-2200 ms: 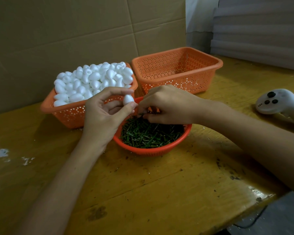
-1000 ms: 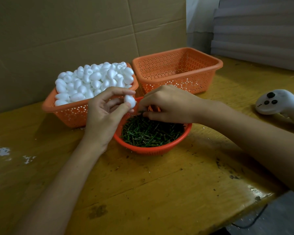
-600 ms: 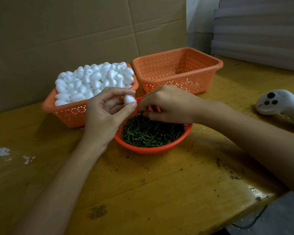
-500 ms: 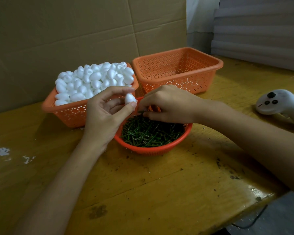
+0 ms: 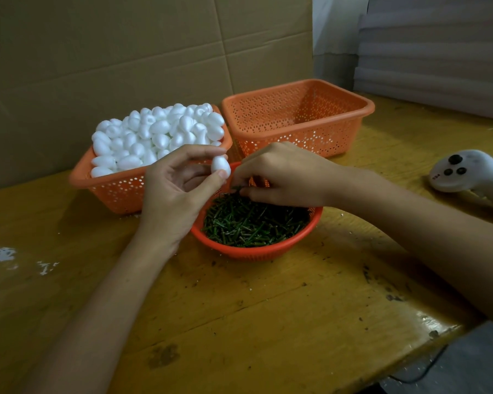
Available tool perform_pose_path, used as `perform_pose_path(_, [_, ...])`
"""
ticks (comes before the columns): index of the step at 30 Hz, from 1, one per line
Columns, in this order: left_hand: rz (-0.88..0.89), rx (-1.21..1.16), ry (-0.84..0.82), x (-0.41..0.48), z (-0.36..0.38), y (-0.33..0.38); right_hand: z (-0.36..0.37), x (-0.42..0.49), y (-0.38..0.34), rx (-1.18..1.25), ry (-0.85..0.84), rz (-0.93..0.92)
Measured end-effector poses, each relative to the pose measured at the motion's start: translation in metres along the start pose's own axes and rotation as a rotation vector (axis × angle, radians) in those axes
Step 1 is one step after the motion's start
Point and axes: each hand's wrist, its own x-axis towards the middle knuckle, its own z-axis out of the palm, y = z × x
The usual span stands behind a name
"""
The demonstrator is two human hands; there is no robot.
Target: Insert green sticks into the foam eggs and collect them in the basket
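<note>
My left hand (image 5: 180, 189) pinches one white foam egg (image 5: 220, 164) between thumb and fingertips, just above the left rim of a round orange bowl (image 5: 256, 251) full of green sticks (image 5: 254, 223). My right hand (image 5: 282, 174) hovers over the bowl's far side with curled fingers, pinching a green stick (image 5: 238, 189) close under the egg. Whether stick and egg touch is hidden by my fingers. An orange basket (image 5: 117, 189) heaped with foam eggs (image 5: 157, 135) stands behind my left hand. A second orange basket (image 5: 296, 132), holding nothing, stands at the back right.
A white handheld controller (image 5: 467, 172) lies on the wooden table (image 5: 239, 322) at the right. A cardboard wall rises right behind the baskets. The table's front right corner drops off near my right forearm. White crumbs speckle the table's left side.
Both hands stay over the bowl. The egg has turned slightly in my left fingers, and my right fingertips have shifted a little nearer to it.
</note>
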Motion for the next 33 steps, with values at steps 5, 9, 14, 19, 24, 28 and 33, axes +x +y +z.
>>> perform_pose_path(5, [0.004,-0.017,-0.011,-0.0008,0.0002,-0.0001,0.0001,0.0008,-0.0003,-0.001,-0.007,0.000])
perform_pose_path(9, [0.005,-0.034,-0.018,-0.0001,-0.0007,0.0012,0.0001,0.0013,0.0003,-0.005,-0.014,0.004])
perform_pose_path(14, [0.012,-0.034,-0.023,0.0003,-0.0018,0.0007,0.0007,0.0008,0.0012,-0.014,-0.014,0.004])
perform_pose_path(19, [0.021,-0.029,-0.033,0.0006,-0.0022,0.0007,0.0008,0.0007,0.0017,-0.012,-0.012,0.001])
perform_pose_path(24, [0.022,-0.029,-0.043,0.0012,-0.0024,0.0005,0.0017,0.0004,0.0029,-0.019,-0.009,0.000])
perform_pose_path(28, [0.025,-0.028,-0.044,0.0007,-0.0015,0.0007,0.0013,-0.0002,0.0021,-0.014,-0.009,-0.002])
perform_pose_path(33, [0.035,-0.011,-0.048,0.0012,-0.0017,0.0007,0.0019,0.0000,0.0024,-0.019,-0.012,0.001])
